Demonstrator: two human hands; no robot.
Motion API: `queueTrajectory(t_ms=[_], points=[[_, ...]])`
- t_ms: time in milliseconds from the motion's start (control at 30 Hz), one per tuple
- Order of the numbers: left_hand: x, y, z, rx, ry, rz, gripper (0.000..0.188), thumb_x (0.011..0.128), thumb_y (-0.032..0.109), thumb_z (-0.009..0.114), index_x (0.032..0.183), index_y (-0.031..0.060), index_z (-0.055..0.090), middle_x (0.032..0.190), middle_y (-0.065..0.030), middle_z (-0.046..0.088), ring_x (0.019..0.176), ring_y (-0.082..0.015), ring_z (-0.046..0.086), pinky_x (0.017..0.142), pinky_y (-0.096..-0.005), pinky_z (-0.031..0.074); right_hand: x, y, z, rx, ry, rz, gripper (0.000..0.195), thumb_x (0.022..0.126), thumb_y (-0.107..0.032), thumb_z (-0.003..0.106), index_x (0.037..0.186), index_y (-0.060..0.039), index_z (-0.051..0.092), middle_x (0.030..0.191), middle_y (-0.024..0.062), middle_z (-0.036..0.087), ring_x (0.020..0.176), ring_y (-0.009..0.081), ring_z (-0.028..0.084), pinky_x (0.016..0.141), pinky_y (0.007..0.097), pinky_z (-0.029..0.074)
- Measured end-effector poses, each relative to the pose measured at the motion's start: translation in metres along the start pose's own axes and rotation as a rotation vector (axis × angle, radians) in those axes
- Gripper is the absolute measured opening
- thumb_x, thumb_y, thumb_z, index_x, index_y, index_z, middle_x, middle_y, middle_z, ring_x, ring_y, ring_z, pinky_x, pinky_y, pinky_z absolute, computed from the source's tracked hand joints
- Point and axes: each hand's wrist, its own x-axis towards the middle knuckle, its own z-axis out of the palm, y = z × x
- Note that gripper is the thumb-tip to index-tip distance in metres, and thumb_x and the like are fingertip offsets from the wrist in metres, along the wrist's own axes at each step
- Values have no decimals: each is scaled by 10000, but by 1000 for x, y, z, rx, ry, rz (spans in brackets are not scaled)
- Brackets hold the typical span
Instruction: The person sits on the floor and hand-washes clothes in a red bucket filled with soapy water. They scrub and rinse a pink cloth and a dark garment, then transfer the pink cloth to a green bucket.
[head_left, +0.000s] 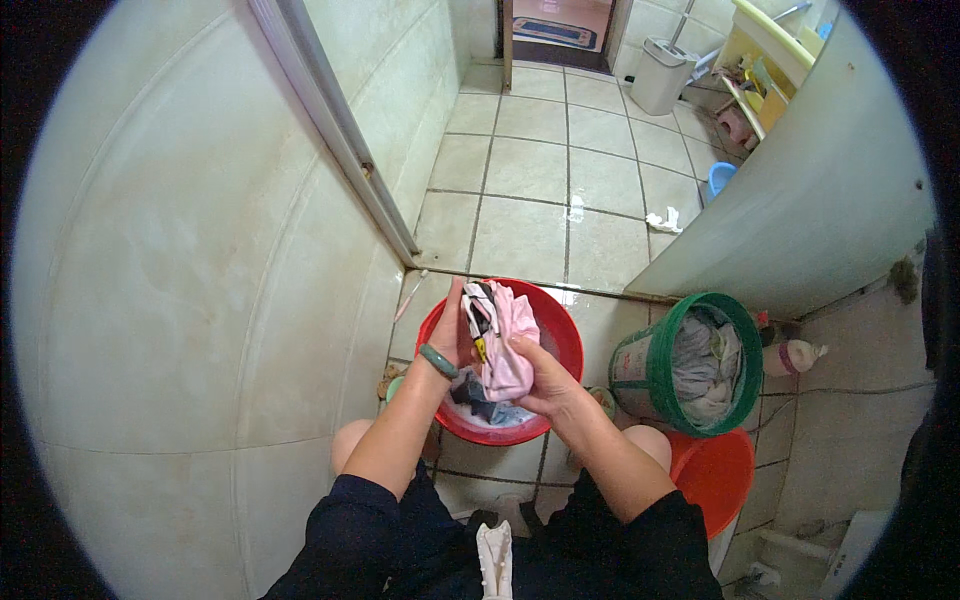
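Note:
A bundled pink garment (511, 375) with a black, white and yellow print is held between my two hands. It hangs over a red plastic basin (574, 337) on the tiled floor. My left hand (448, 322), with a green bangle (439, 361) at its wrist, grips the printed side. On the pink side, my right hand (547, 381) has its thumb laid across the cloth. Below them, dark blue cloth (480, 397) lies in sudsy water inside the basin. Parts of the fingers are hidden behind the garment.
At the right, a green bucket (679, 375) of wet clothes leans over an orange-red basin (724, 480). A toothbrush (411, 296) lies by the left wall. Crumpled white tissue (664, 220) is on the floor beyond the raised sill. A bottle (795, 358) stands behind the bucket.

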Motion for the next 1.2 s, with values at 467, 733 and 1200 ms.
queueTrajectory(t_ms=[467,733,1200], points=[[-3,-6,9,497,68,-69,89,789,114,584,850,69,538,738,-32,551,669,-132,547,625,-264,457,-11,18,-22,-316,47,136,432,813,-273,589,1150,-48,439,978,75,561,864,184,563,750,319,480],[2,-27,-15,1273,156,262,132,688,116,607,748,24,533,693,-5,519,663,-89,472,605,-249,410,26,52,-60,-1091,209,-200,490,669,-244,661,1053,10,492,1005,120,569,880,203,558,762,303,443],[-25,8,2,114,185,524,126,777,184,546,839,84,502,709,-50,533,660,-177,562,605,-307,488,-5,7,-16,9,-295,198,767,765,-586,500,1333,-122,275,1311,106,384,1190,271,396,951,446,351]])
